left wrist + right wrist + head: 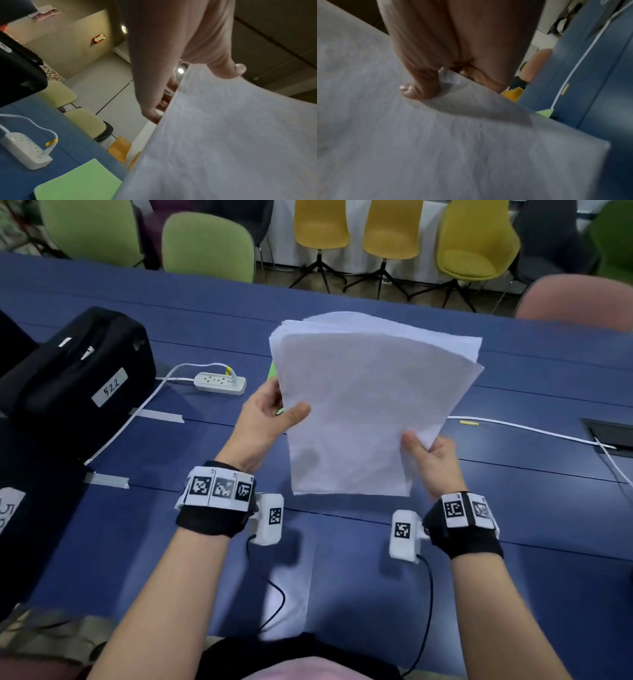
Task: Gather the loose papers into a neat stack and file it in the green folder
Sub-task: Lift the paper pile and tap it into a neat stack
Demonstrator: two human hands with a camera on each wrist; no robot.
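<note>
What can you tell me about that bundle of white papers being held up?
The stack of papers is plain white, blank on the side facing the camera, and several sheets thick. Its far edges are fanned and uneven, so it is not yet squared. It is held in the air above the blue table, tilted. The left hand grips its left edge and the right hand pinches its lower right corner, thumbs on top.

A blue table (513, 392) carries a green folder (78, 180), power strip (220, 383), and black bag (78, 364).
</note>
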